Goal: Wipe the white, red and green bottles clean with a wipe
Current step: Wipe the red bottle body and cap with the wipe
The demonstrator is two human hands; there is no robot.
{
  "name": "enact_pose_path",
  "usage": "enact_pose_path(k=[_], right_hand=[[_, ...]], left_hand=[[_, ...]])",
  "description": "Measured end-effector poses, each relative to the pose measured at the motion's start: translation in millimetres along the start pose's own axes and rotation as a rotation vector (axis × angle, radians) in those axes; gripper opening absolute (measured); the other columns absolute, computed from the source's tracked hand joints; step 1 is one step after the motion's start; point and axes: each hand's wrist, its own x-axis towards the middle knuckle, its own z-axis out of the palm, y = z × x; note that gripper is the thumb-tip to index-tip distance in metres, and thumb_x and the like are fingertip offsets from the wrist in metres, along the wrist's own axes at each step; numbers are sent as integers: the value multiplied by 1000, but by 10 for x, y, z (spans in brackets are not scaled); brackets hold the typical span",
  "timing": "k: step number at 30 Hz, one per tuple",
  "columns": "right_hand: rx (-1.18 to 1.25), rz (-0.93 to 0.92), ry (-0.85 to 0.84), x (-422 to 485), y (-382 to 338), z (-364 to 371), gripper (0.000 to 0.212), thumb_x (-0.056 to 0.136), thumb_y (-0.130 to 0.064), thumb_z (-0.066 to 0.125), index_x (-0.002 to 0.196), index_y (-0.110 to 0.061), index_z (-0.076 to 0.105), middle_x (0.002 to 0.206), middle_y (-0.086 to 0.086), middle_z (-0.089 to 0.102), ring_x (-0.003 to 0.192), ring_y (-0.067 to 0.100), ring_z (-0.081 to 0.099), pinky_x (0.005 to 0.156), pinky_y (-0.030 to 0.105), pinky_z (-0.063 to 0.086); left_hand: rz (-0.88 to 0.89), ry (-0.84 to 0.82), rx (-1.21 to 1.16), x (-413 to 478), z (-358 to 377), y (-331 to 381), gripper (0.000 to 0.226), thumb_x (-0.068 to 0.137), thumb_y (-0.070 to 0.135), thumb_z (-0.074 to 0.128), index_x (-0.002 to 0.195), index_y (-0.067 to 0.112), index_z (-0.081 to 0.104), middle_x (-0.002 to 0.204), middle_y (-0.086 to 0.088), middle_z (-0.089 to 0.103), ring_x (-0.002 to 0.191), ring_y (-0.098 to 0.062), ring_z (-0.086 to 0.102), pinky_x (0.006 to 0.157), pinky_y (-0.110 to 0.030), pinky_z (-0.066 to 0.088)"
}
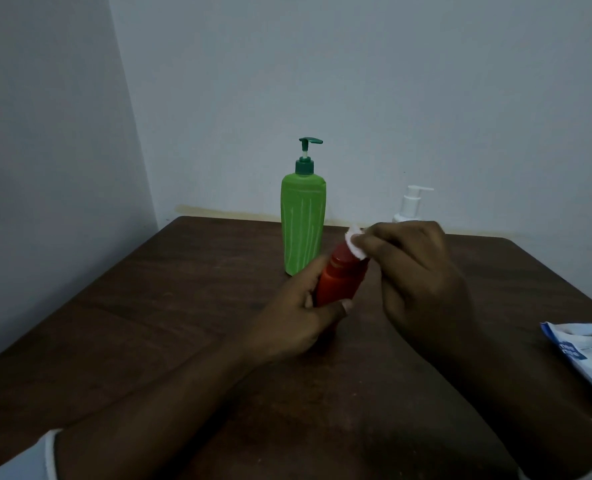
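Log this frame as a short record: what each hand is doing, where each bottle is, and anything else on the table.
left hand: grips the lower body of the red bottle, tilted
right hand: presses a white wipe on the red bottle's top
green bottle: upright on the table, behind the red bottle, untouched
white bottle: far side, mostly hidden by the right hand
other: blue-and-white packet at right edge

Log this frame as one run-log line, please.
step: wiping red bottle | left hand: holds it | right hand: wipe on its top | green bottle, white bottle: standing on table
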Motion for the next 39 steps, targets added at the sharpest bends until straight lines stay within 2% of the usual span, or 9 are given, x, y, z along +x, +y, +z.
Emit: enact_pose_path(k=[4,10,13,17,22,29,33,36,39], right_hand=[[34,-147,-35,3,-163,60,32,104,-10,43,122,2,67,119,18,65,107,32,58,96,36,43],[-12,26,0,46,75,-1,32,89,7,55,117,3,69,112,18,67,101,33,58,90,35,44],[16,-9,0,1,-32,23,30,94,1,51,118,5,68,113,19,66,103,33,58,91,38,46],[90,-99,-35,34,-145,65,34,101,-10,44,121,3,67,118,18,65,108,32,60,95,40,47],[-1,38,-3,52,67,45,32,91,2,53,119,2,67,113,18,67,106,29,57,91,39,48],[37,-153,-30,43,-171,95,29,102,-10,50,122,3,66,117,19,65,110,30,58,98,35,44],[37,70,13,48,67,78,32,92,2,53,120,0,68,112,16,67,104,28,57,92,28,41],[154,233,48,-14,146,116,33,89,7,54,115,-6,70,107,8,69,102,21,62,90,26,46],[337,364,159,-21,135,149,29,96,5,53,114,-9,71,107,-2,69,105,7,63,91,23,49]], left_hand=[[6,18,-18,-15,6,-21,56,95,18,68,138,48,47,124,24,66,117,3,63,89,-16,55],[-9,8,-11,42,-25,-4,59,97,13,68,130,56,45,131,14,66,118,2,63,90,-17,52],[-22,8,-16,5,-11,-34,62,97,16,69,132,60,44,129,21,66,119,6,61,91,-16,53],[-11,33,-56,28,-5,-40,69,97,16,69,152,45,38,145,13,58,131,-4,57,108,-35,52],[-11,12,-6,34,-22,10,62,97,16,69,132,60,43,135,12,64,124,-4,61,107,-38,49],[-2,19,-98,1,25,18,55,96,10,66,135,45,49,122,25,69,115,2,65,89,-18,55],[-46,4,-74,31,-5,40,65,95,16,69,144,48,40,136,11,65,127,-8,60,109,-40,48],[-45,11,-208,4,-4,47,66,95,16,68,146,41,36,129,8,71,120,-11,67,94,-29,57],[-77,-10,-492,23,-8,93,62,96,17,67,147,32,35,129,-7,72,108,-28,74,87,-39,62]])
